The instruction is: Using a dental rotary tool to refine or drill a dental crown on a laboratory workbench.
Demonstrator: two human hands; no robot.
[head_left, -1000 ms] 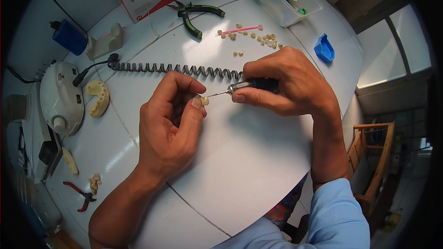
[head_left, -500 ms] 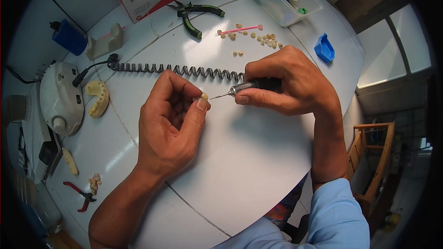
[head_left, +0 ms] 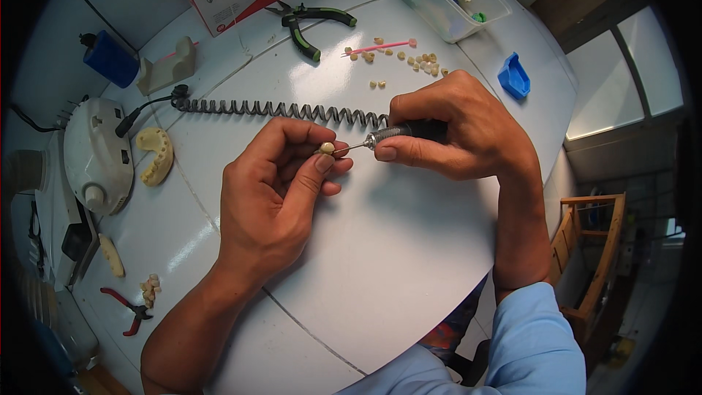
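Tabletop open between hands and curved near edge

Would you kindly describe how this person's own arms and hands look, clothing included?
The left grip and right grip are bare hands: no glove, ring or watch shows. A plain, light blue sleeve ends near the elbow, leaving the right forearm uncovered; the left forearm shows no sleeve.
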